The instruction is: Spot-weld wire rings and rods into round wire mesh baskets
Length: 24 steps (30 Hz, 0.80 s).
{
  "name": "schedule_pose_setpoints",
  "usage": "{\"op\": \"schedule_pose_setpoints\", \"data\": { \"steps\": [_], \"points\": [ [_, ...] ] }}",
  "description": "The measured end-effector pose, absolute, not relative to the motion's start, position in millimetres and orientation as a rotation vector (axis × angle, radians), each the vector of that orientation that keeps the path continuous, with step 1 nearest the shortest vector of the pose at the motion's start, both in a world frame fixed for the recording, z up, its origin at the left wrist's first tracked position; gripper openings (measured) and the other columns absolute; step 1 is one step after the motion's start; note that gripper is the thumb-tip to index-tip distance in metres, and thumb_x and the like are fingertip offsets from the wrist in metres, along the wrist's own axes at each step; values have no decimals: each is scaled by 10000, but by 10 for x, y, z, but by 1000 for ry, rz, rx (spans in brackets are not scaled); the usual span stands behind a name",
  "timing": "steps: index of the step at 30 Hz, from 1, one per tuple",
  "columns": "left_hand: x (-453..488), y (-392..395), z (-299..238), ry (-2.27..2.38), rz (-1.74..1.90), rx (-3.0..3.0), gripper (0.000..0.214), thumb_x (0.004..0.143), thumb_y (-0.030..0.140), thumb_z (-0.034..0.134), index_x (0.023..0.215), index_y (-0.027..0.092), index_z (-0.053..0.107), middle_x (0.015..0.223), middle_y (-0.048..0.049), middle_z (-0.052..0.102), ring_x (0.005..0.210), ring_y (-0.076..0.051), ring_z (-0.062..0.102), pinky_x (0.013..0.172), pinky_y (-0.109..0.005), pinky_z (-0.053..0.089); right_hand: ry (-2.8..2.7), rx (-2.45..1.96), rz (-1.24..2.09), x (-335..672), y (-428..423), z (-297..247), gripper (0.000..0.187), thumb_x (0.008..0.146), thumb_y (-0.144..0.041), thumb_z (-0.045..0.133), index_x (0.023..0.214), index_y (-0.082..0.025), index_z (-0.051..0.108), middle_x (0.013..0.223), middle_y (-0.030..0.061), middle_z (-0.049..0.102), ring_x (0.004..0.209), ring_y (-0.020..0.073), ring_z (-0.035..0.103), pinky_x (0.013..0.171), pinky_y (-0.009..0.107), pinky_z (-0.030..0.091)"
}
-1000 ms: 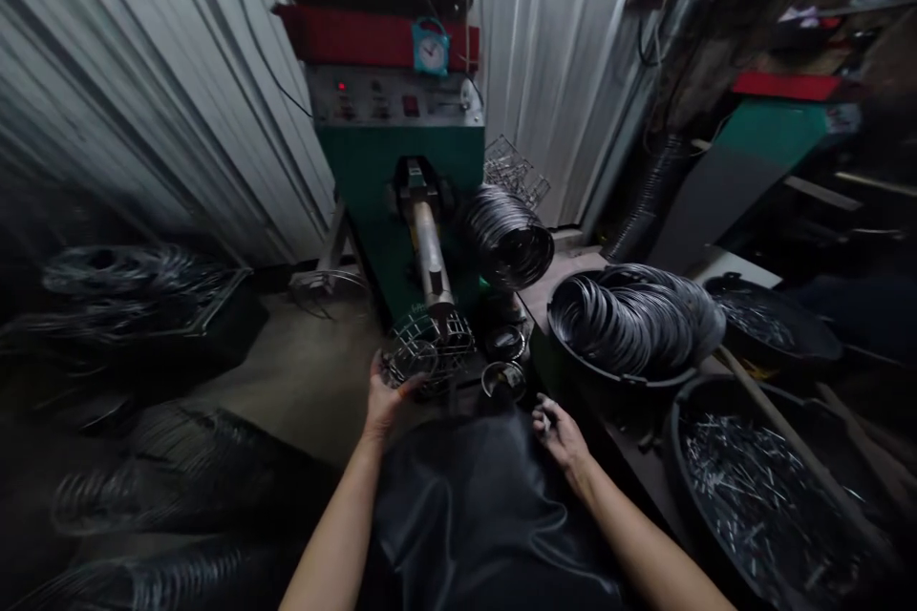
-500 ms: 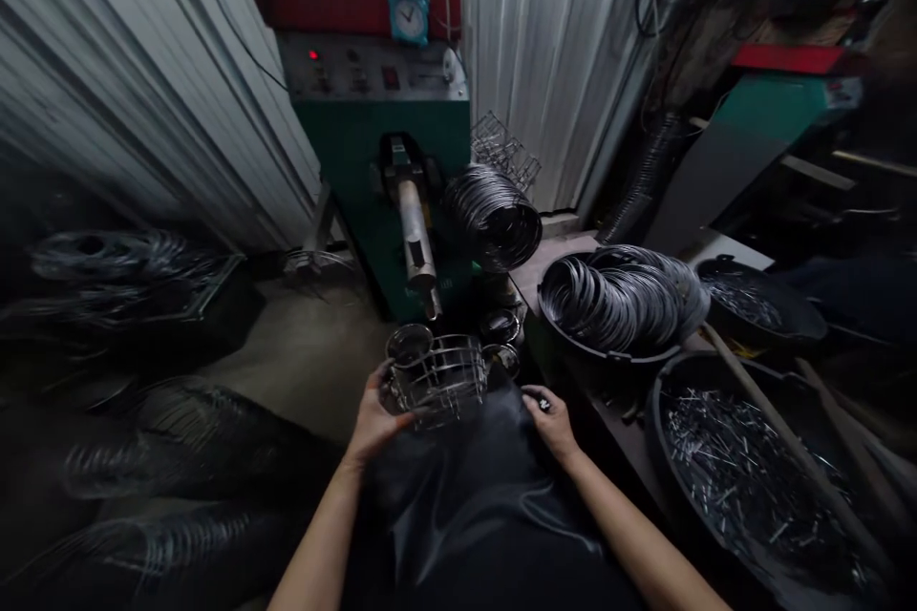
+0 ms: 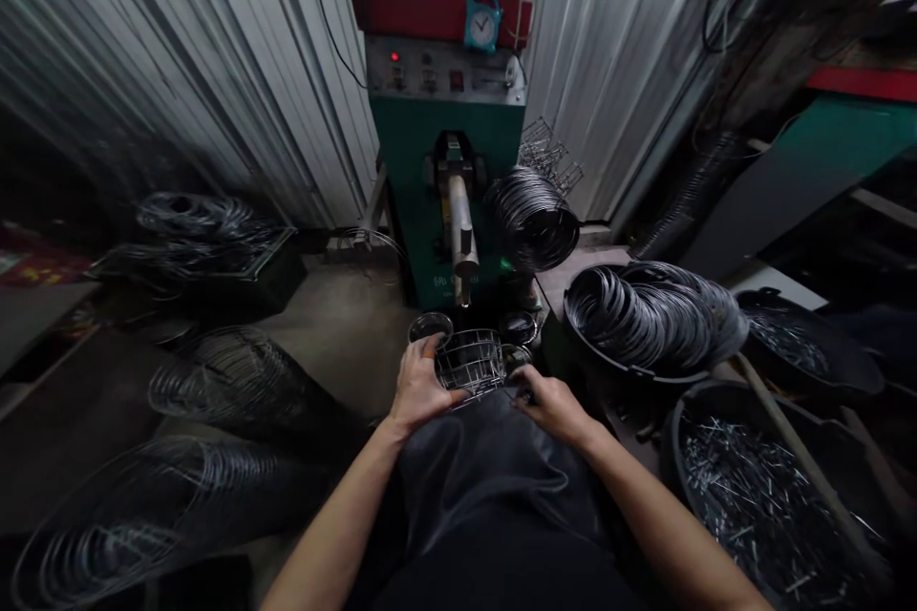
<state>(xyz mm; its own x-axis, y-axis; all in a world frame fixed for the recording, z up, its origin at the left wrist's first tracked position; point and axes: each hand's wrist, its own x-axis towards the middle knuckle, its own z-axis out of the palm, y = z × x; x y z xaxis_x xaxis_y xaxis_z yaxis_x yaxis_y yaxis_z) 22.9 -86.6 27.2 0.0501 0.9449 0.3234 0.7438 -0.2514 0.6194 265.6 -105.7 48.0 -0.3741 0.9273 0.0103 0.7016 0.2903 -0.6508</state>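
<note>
In the head view, a small round wire basket [image 3: 471, 365] of welded metal rods lies tilted at the edge of a dark apron [image 3: 494, 468] over my lap. My left hand [image 3: 422, 387] grips its left side, thumb in front and fingers over the upper rim. Close to the basket's right side is my right hand [image 3: 550, 404], its fingers curled round a small dark thing I cannot make out. Just beyond the basket, the metal arm [image 3: 460, 220] of a green machine [image 3: 408, 181] points towards me.
Right of the machine hangs a bundle of wire rings [image 3: 534, 215]. A black tub [image 3: 630, 368] holds more rings, and another tub [image 3: 673, 458] holds short metal pieces with a stick [image 3: 795, 453] across it. Wire coils [image 3: 236, 372] stand on the left. A blue clock [image 3: 482, 22] sits on the machine.
The view has swung left, so the machine and tubs appear farther right. My left hand has shifted its hold over the basket's rim. My right hand has come nearer to the basket.
</note>
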Motion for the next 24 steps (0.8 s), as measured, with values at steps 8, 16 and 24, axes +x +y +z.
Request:
{"op": "schedule_pose_setpoints", "data": {
  "steps": [8,16,24],
  "points": [
    [404,-879,349,1699,894,2186,854,493,318,745,1261,189,394,1195,-110,498,1132,-302,457,961,-451,383,-2402,-1698,613,2108,-715,904,255,738,-174,629,983,-184,558,861,55,677,789,216,632,599,242,370],
    [351,-806,302,1626,887,2163,859,483,272,709,1267,202,366,1198,-106,474,1136,-307,447,961,-456,372,-2304,-1210,732,2165,-801,452,191,816,-93,532,953,-189,625,937,50,676,889,172,631,768,250,467],
    [289,-671,314,1591,887,2150,856,491,269,699,1272,174,359,1206,-122,448,1143,-313,433,971,-472,367,-2511,-1035,670,2227,-660,530,298,782,-110,623,1074,-169,618,997,87,642,898,193,624,764,273,498]
  ]
}}
